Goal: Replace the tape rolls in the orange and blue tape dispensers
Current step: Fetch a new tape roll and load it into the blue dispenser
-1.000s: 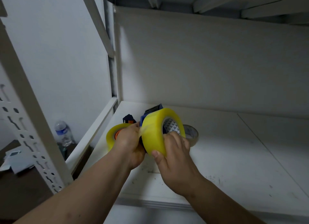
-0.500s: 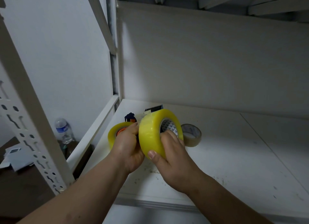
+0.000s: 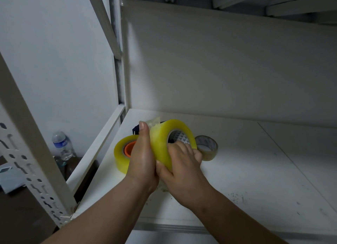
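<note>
A thick yellow tape roll (image 3: 162, 136) stands on edge above the white shelf (image 3: 255, 170), held between both hands. My right hand (image 3: 182, 163) grips its lower front rim. My left hand (image 3: 144, 152) holds its left side, thumb up, pinching a loose clear strip of tape (image 3: 154, 121) peeled from the top. Behind the roll only a dark blue bit of the blue dispenser (image 3: 135, 129) and its serrated edge show. A second yellow roll (image 3: 120, 152) with an orange dispenser hub (image 3: 129, 149) inside sits to the left.
A thin, nearly used-up tape roll (image 3: 207, 149) lies flat to the right of my hands. A slotted shelf upright (image 3: 31, 149) stands at left. Beyond it a water bottle (image 3: 62, 146) stands on a dark surface. Another shelf hangs overhead.
My left thumb has risen along the roll and lifted the free end of the tape. The roll has tipped slightly and now hides most of the blue dispenser.
</note>
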{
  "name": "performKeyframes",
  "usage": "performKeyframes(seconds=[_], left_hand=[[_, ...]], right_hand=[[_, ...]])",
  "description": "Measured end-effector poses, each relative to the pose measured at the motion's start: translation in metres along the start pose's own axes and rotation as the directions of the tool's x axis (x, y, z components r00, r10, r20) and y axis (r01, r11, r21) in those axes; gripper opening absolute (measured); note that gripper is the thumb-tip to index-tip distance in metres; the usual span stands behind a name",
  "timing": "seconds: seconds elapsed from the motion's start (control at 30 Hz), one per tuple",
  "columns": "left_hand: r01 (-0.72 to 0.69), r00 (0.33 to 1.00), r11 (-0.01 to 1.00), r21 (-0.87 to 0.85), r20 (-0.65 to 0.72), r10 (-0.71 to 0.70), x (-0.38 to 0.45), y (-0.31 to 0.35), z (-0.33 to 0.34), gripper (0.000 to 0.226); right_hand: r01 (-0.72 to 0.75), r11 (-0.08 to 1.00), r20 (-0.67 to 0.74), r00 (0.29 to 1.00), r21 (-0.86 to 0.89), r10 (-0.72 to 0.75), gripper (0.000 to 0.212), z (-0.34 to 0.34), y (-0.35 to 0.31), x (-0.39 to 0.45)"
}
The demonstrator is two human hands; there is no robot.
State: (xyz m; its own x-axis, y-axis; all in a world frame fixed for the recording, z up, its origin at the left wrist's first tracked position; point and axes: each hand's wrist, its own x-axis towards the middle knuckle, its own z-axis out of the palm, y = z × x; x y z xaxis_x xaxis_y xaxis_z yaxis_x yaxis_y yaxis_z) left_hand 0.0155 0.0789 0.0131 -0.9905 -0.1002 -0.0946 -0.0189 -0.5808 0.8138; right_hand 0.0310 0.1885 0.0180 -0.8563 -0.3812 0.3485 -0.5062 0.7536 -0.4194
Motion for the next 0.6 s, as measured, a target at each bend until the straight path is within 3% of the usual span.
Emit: performKeyframes(seconds=[0.1,0.17,0.23,0.3,0.37,0.43,0.47,0.53,0.6], left_hand=[[-0.022,0.995,1.0,0.021,-0.098,0.024,0.004,0.004,-0.003,0.075],[-0.022,0.991,1.0,0.001,-0.129,0.021,0.008,0.01,-0.006,0.077],[0.014,0.993,0.998,-0.068,-0.117,-0.022,0.012,0.016,-0.01,0.078],[0.075,0.994,0.988,-0.133,-0.064,-0.084,0.014,0.021,-0.014,0.08],[0.125,0.992,0.976,-0.179,0.002,-0.126,0.013,0.025,-0.015,0.084],[0.154,0.988,0.971,-0.182,0.044,-0.149,0.01,0.026,-0.014,0.089],[0.172,0.985,0.971,-0.169,0.066,-0.163,0.008,0.025,-0.013,0.088],[0.192,0.978,0.97,-0.146,0.113,-0.177,0.005,0.025,-0.011,0.08],[0.193,0.978,0.97,-0.146,0.108,-0.179,0.003,0.026,-0.012,0.078]], right_hand=[[0.05,0.988,0.104,0.992,0.147,-0.065,0.038,-0.012,0.002,0.0],[-0.006,0.957,0.101,0.995,0.289,-0.025,0.053,-0.02,0.006,-0.001],[-0.112,0.856,-0.092,0.979,0.505,0.182,0.038,-0.03,0.016,0.005],[-0.237,0.677,-0.171,0.861,0.697,0.478,0.024,-0.036,0.038,0.016],[-0.398,0.497,0.035,0.806,0.771,0.591,0.018,-0.036,0.057,0.023],[-0.518,0.276,0.314,0.78,0.81,0.541,0.013,-0.026,0.068,0.024],[-0.553,0.155,0.43,0.769,0.819,0.472,0.02,-0.022,0.07,0.022],[-0.557,-0.031,0.54,0.789,0.83,0.293,0.036,-0.015,0.071,0.017],[-0.547,-0.076,0.549,0.806,0.833,0.219,0.044,-0.014,0.07,0.015]])
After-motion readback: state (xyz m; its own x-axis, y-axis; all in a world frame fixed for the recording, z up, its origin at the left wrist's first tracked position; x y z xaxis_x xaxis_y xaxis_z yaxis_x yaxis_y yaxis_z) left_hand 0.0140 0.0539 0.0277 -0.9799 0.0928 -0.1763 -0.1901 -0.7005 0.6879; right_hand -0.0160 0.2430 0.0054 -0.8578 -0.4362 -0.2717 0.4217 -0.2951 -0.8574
